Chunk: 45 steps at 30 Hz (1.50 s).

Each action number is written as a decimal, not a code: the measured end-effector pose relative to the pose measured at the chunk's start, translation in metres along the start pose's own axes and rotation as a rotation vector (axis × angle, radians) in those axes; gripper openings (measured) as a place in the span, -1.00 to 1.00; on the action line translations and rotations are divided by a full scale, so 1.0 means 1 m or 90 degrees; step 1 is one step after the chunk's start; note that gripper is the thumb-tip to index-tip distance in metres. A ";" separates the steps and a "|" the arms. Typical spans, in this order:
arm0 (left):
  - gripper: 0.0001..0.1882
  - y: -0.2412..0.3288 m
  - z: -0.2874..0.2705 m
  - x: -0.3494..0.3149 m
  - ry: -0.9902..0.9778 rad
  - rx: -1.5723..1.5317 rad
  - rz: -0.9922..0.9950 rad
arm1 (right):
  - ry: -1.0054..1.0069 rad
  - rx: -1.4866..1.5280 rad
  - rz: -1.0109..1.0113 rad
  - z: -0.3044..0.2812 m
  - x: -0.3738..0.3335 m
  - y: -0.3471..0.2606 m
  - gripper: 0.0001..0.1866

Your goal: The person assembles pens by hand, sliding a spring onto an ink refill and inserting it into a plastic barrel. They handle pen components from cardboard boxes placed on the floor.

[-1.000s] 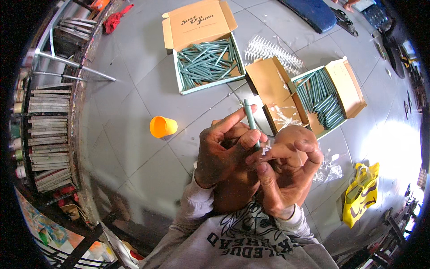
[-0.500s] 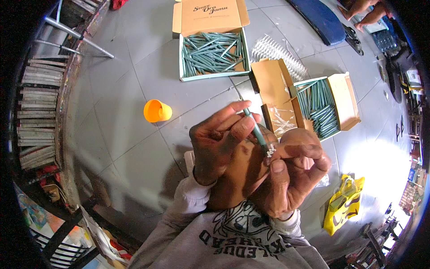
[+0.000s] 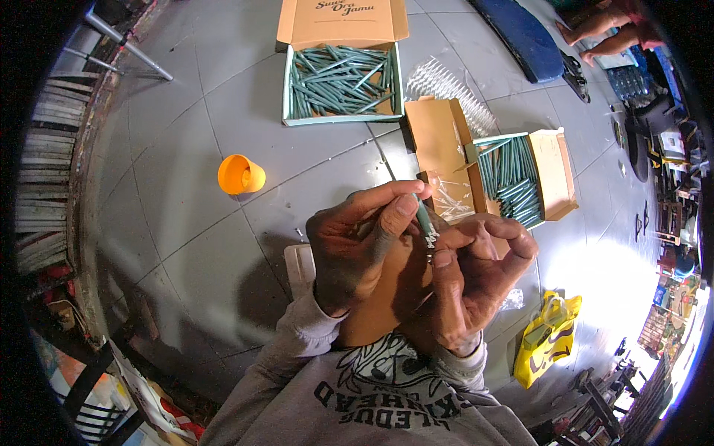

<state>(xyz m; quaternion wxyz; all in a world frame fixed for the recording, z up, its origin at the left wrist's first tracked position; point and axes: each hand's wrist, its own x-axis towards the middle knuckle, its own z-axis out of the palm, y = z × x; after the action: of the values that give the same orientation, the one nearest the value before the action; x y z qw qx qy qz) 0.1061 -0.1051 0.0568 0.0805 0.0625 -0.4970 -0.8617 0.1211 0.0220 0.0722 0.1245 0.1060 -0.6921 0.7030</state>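
My left hand [image 3: 355,241] is closed, its thumb and index finger pinching a slim green tube [image 3: 424,217] held at a slant in front of me. Small white pieces [image 3: 432,238] cluster at the tube's lower end. Against that end, the thumb and index finger of my right hand [image 3: 476,286] press together; whatever lies between their tips is too small to make out. Beyond the hands, an open box [image 3: 342,120] is full of similar green tubes. A second open box [image 3: 554,175] at the right holds more of them, with thin white pieces [image 3: 452,199] beside it.
An orange cup [image 3: 242,175] stands on the tiled floor at the left. White spiky strips [image 3: 454,89] lie behind the boxes. A yellow bag [image 3: 548,338] is at the right. Another person's bare legs [image 3: 602,37] show at the far right, near a blue padded thing [image 3: 520,37].
The view has shifted, so the boxes, cup and bag appear farther left. My right thumb and index finger have come closer together at the tube's lower end. The left hand keeps its pinch.
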 end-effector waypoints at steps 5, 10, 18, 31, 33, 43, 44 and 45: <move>-0.79 0.007 -0.002 0.006 0.009 0.049 -0.059 | 0.022 -0.067 0.043 0.000 0.000 -0.006 -0.46; -0.75 0.008 0.002 0.006 0.004 0.048 -0.049 | 0.027 -0.070 0.050 0.003 -0.001 -0.002 -0.47; -0.70 -0.002 -0.013 0.005 -0.082 0.027 0.011 | 0.017 -0.059 0.078 0.003 0.003 -0.005 -0.48; -0.66 0.011 -0.008 -0.001 -0.099 0.094 0.064 | 0.078 0.082 -0.021 0.006 -0.009 0.004 -0.36; -0.68 0.013 0.001 -0.005 -0.048 -0.048 0.046 | 0.066 0.071 -0.034 0.006 -0.008 0.005 -0.37; -0.76 0.007 -0.013 0.001 -0.140 0.216 0.119 | 0.082 0.093 -0.012 0.002 -0.014 0.009 -0.31; -0.75 0.005 -0.014 0.001 -0.147 0.221 0.130 | 0.073 0.078 -0.022 0.001 -0.015 0.010 -0.30; -0.74 0.005 -0.015 0.002 -0.152 0.229 0.141 | 0.064 0.064 -0.031 0.001 -0.015 0.011 -0.29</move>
<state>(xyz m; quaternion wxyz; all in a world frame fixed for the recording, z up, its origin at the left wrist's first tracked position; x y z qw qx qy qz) 0.1076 -0.1208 0.0533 0.1024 -0.0814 -0.6524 -0.7465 0.1312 0.0207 0.0569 0.1711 0.0935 -0.6457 0.7383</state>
